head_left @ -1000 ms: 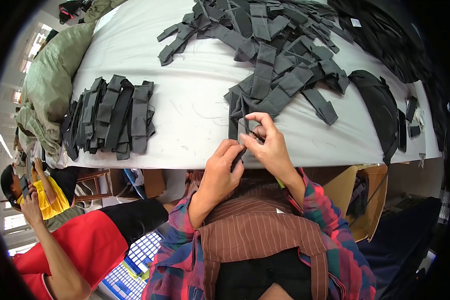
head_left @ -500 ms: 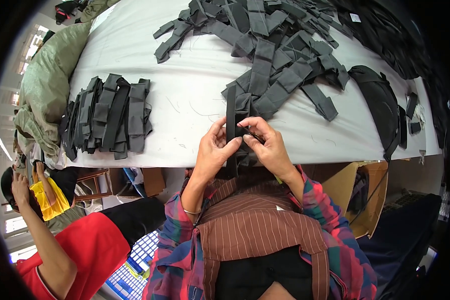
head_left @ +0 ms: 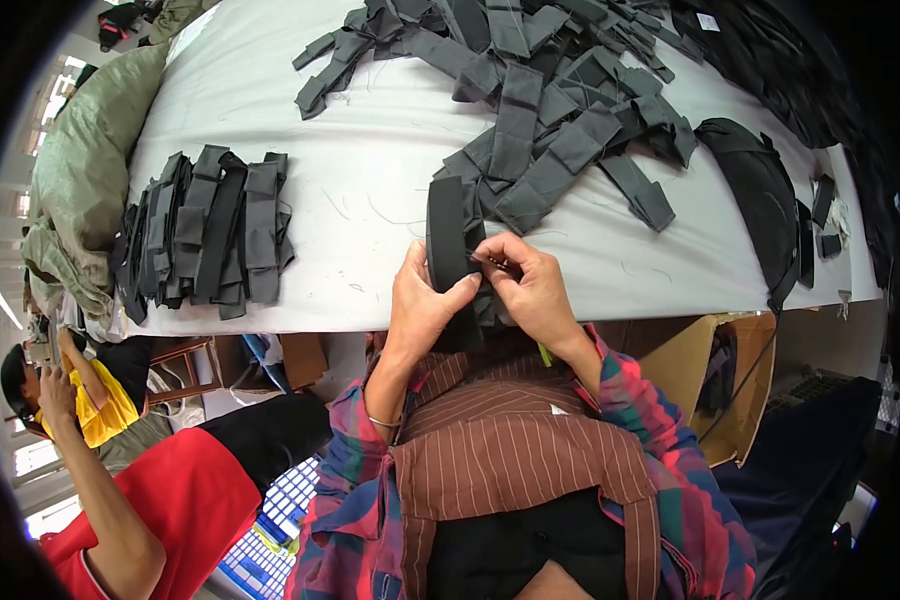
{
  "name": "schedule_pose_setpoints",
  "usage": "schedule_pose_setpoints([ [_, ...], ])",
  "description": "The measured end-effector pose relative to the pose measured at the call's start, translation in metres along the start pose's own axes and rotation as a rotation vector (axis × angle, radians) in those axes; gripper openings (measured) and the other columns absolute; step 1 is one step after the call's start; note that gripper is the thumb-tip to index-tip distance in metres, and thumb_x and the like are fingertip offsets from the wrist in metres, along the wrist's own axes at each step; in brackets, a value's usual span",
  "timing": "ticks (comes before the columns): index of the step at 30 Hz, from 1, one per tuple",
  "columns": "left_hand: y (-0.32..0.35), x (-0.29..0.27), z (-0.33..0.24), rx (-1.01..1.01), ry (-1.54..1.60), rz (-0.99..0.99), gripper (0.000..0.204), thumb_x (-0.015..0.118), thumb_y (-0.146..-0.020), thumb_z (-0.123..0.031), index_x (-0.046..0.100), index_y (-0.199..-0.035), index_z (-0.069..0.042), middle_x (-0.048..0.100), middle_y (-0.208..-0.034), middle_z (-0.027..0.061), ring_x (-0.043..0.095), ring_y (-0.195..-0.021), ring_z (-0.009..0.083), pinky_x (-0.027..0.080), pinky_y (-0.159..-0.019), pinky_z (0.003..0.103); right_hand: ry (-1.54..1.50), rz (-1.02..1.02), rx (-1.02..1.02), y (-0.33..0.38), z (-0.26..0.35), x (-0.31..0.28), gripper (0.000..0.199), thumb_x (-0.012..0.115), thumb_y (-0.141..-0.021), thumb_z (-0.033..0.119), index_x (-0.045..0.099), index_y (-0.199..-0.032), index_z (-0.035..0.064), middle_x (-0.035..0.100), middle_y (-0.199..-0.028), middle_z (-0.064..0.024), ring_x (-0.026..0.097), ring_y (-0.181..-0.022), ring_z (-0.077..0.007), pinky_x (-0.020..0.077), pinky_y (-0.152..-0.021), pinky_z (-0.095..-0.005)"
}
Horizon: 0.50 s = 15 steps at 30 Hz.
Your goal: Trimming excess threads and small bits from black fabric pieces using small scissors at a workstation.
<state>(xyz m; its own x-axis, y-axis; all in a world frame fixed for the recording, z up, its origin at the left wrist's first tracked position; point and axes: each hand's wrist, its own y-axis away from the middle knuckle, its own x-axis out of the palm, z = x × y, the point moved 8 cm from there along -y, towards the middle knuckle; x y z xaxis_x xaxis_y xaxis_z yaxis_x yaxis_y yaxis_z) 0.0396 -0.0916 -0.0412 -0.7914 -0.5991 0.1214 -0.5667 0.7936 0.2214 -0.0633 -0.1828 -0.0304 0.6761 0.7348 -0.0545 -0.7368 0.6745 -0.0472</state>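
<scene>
Upright at the table's near edge, a dark fabric strip (head_left: 447, 225) is pinched between the thumb and fingers of my left hand (head_left: 421, 298). Its broad flat face shows; the lower end hangs past the edge. My right hand (head_left: 533, 283) is closed beside it, thumb and forefinger gripping a thin dark pointed tool (head_left: 497, 264) against the strip's right side. Fingers hide most of that tool, so its exact kind is unclear. Just beyond my hands spreads a loose heap of similar dark fabric strips (head_left: 515, 125).
Stacked strips (head_left: 210, 230) lie in a row at left. A black bag-like piece (head_left: 750, 200) and black fabric (head_left: 770, 70) are at right. A green sack (head_left: 95, 170) borders the table's left. A cardboard box (head_left: 670, 385) stands below; a person in red (head_left: 170, 500) is at lower left.
The strip has turned from nearly edge-on to show its broad face and shifted slightly left. My right fingers have closed in around the pointed tool, covering more of it.
</scene>
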Motion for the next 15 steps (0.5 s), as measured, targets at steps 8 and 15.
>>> schedule_pose_setpoints([
  [8, -0.002, -0.003, -0.005, 0.046, -0.326, 0.073, 0.039, 0.066, -0.074, -0.003, 0.044, -0.107, 0.002, 0.066, -0.101, 0.0129, 0.062, -0.088, 0.0126, 0.05, -0.079, 0.026, 0.141, -0.047, 0.015, -0.005, -0.008, -0.017, 0.016, 0.053, -0.085, -0.005, 0.061, -0.099, -0.0004, 0.061, -0.079, 0.0004, 0.053, -0.072, -0.0049, 0.0441, -0.066, -0.0218],
  [15, 0.004, -0.002, -0.007, -0.019, -0.106, 0.141, 0.041, 0.058, -0.076, 0.003, 0.04, -0.113, 0.002, 0.059, -0.116, 0.0165, 0.06, -0.083, 0.0139, 0.049, -0.079, 0.027, 0.329, -0.001, 0.048, 0.015, -0.002, -0.032, 0.018, 0.066, -0.083, 0.017, 0.064, -0.097, 0.0068, 0.065, -0.074, -0.0097, 0.059, -0.059, -0.0185, 0.0452, -0.057, -0.0292],
])
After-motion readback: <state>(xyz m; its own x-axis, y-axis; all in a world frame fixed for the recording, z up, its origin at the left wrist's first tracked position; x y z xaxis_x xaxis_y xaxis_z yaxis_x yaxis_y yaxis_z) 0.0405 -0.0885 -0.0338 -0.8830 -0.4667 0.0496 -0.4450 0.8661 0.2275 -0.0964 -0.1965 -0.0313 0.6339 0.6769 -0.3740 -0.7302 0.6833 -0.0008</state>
